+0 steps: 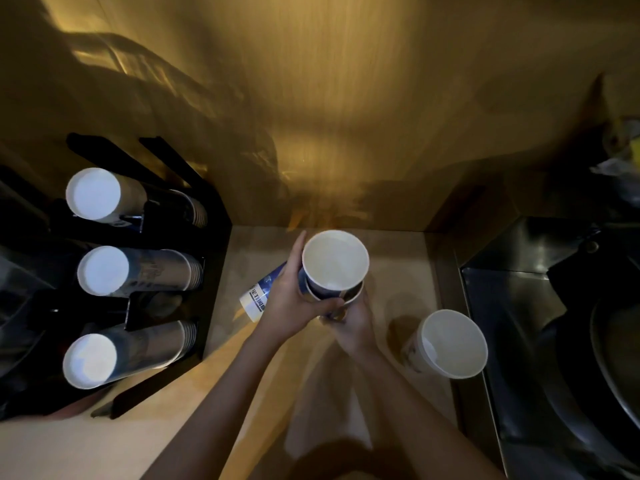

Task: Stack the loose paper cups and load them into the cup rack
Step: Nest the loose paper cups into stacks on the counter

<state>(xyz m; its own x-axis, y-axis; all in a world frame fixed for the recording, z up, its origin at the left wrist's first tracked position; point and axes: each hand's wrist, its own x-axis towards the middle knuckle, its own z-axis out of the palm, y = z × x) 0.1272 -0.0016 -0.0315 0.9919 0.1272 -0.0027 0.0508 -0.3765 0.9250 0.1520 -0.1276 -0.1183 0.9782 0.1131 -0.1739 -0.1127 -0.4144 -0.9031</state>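
A stack of blue-and-white paper cups (pixel 335 263) is held over the counter in the middle of the view, open mouth up. My left hand (pixel 294 299) grips its left side. My right hand (pixel 353 323) grips it from below and the right. One loose paper cup (pixel 450 344) stands upright on the counter to the right of my hands. At the left, the black cup rack (pixel 211 216) holds three rows of stacked cups (pixel 104 270) lying on their sides with white bottoms facing me.
A beige counter (pixel 242 358) runs under my forearms. To the right lies a steel sink (pixel 519 306) with a dark round bowl in it. A gold-brown wall rises behind the counter. Some wrapped items sit at the far right edge.
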